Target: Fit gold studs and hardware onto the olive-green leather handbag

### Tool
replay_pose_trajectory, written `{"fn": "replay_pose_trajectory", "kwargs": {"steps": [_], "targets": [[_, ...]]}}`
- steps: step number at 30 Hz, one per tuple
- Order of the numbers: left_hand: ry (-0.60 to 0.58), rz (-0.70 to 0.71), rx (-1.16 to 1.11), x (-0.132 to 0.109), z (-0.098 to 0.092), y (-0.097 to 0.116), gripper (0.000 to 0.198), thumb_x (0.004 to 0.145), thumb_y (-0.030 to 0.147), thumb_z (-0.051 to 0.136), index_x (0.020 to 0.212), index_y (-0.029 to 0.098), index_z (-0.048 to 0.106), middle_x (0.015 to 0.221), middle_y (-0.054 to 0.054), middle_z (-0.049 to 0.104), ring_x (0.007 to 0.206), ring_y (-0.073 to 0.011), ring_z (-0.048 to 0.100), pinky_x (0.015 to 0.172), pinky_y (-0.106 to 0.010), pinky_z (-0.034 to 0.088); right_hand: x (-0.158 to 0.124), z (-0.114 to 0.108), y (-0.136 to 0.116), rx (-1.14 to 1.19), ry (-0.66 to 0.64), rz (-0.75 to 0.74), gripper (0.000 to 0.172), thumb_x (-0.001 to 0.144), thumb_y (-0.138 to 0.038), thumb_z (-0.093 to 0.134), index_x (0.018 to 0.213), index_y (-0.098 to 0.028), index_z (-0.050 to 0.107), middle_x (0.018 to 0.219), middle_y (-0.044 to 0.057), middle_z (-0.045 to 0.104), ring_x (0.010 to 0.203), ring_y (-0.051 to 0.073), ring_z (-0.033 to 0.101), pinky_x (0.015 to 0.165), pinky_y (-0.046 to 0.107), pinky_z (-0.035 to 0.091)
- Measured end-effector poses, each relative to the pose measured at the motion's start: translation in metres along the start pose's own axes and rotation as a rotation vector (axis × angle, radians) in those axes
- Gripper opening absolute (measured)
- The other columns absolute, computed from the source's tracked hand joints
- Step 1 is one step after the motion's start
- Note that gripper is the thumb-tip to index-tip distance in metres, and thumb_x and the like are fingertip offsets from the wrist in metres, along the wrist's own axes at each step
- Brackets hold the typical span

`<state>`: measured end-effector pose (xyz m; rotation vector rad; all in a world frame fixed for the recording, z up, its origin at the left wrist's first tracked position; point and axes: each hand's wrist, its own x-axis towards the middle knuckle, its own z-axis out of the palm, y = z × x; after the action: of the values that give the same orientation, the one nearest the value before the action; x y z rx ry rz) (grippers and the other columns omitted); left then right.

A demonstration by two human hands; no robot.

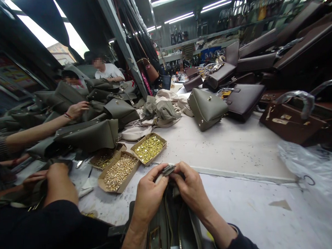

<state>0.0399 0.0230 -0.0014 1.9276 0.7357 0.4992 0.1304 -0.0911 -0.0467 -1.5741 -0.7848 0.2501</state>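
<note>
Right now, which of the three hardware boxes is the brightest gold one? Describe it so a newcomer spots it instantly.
Start at the white worktable, then look just beyond the person's hands to the three shallow cardboard boxes. The one you want is the far-right box. Its contents are bright yellow-gold, while the middle box looks duller and the left box sits shadowed under a grey bag.

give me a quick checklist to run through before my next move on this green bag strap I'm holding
1. Both hands on the piece: ok. The left hand and right hand pinch the small strap tab between fingertips.
2. Bag steady: ok. The green bag rests at the table edge below the hands.
3. Fittings within reach: ok. Three open boxes of gold fittings sit just left of the hands.
4. Fitting already in the fingers: cannot tell, the fingers cover the tab.
5. Space on the left: not ok. A co-worker's hand works close beside the boxes.
6. Table ahead: ok, bare surface before the finished green bag.
</note>
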Motion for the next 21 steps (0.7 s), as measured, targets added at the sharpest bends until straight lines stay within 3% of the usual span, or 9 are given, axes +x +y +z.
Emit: {"fn": "replay_pose_trajectory", "kwargs": {"steps": [7,14,21], "targets": [[0.055,-0.02,0.052,0.0,0.001,0.0032,0.038,0.077,0.033,0.064,0.109,0.019,0.079,0.109,-0.007,0.08,0.104,-0.0275,0.074,0.103,-0.041,0.056,0.0018,-0.0032,0.0043,0.019,-0.065,-0.062,0.009,0.094,-0.017,0.057,0.088,-0.023,0.058,0.087,0.0,0.064,0.08,0.018,0.059,0.077,0.03,0.046],[0.033,-0.033,0.074,0.0,0.0028,0.0014,0.041,0.078,0.034,0.064,0.114,0.019,0.077,0.113,-0.008,0.079,0.106,-0.0275,0.073,0.105,-0.042,0.054,0.0019,-0.0062,0.0007,0.048,-0.031,-0.06,0.008,0.09,-0.015,0.06,0.086,-0.022,0.059,0.09,0.001,0.067,0.082,0.017,0.06,0.079,0.03,0.047],[0.037,0.14,0.149,-0.0011,0.0013,-0.0004,0.034,0.08,0.026,0.063,0.11,0.021,0.077,0.11,-0.005,0.079,0.103,-0.0245,0.073,0.101,-0.037,0.055,0.0016,-0.0061,-0.0009,0.072,-0.018,-0.022,0.008,0.088,-0.015,0.058,0.084,-0.022,0.059,0.086,0.0,0.065,0.08,0.017,0.059,0.078,0.029,0.046]]}}
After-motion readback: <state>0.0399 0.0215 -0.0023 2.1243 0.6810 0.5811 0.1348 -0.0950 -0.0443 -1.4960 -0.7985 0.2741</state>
